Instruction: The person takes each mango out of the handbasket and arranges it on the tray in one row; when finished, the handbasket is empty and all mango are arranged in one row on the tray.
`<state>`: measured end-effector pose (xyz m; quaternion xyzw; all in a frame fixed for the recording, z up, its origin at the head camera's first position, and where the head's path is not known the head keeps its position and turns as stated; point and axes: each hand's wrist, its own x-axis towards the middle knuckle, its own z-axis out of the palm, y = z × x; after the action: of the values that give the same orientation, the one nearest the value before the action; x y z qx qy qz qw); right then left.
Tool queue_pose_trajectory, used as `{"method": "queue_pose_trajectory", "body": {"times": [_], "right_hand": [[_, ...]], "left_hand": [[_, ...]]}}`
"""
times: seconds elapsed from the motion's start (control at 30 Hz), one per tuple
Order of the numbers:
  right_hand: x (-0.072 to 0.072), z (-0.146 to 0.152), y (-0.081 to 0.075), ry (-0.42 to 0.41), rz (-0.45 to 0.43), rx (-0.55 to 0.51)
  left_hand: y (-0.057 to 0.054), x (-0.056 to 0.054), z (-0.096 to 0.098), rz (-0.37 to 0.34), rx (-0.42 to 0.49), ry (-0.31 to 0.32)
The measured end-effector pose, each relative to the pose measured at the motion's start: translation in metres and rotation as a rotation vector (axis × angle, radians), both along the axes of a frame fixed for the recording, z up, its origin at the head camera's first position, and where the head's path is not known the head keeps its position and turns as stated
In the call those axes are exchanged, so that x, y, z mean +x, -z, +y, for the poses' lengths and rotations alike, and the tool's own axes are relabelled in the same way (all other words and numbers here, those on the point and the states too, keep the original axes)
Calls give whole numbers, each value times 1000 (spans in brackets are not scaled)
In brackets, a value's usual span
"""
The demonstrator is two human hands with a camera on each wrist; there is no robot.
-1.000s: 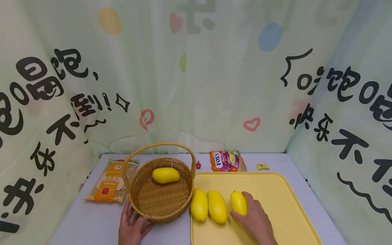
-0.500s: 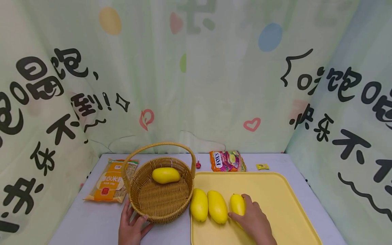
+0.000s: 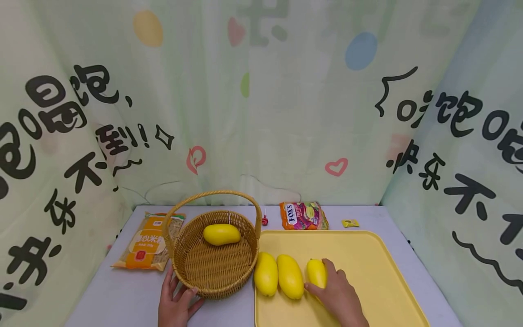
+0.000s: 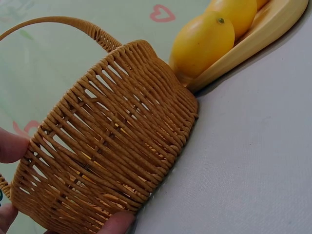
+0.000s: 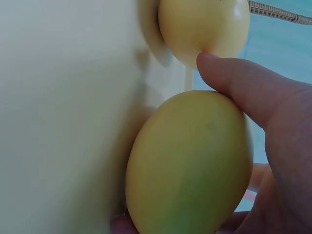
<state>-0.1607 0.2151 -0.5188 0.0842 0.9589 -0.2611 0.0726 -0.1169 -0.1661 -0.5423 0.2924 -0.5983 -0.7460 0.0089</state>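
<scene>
My right hand holds a yellow mango over the yellow tray, its thumb lying along the near end. In the right wrist view that mango shows a greenish patch, and fingers wrap beneath it. Two more mangoes, one at the tray's left edge and one beside it, lie to its left. A wicker basket with a tall handle stands left of the tray, tilted toward me, one mango inside. My left hand holds its lower left side, fingertips spread against the weave.
Behind the basket at left lies an orange snack bag. Along the back edge are a red lollipop, a FOX'S candy bag and a small yellow packet. Printed curtains enclose the table on three sides.
My right hand and its mango have shifted slightly left and toward me, closer to the neighbouring mango. The left hand and the basket have stayed put.
</scene>
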Motion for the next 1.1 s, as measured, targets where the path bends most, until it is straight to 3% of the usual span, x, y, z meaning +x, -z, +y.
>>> {"method": "queue_pose_trajectory", "body": {"times": [0.47, 1.1], "right_hand": [[2, 3, -2, -20, 29, -43], [21, 14, -22, -50, 56, -85]], "left_hand": [[0, 0, -1, -4, 2, -4], [0, 0, -1, 10, 0, 6]]}}
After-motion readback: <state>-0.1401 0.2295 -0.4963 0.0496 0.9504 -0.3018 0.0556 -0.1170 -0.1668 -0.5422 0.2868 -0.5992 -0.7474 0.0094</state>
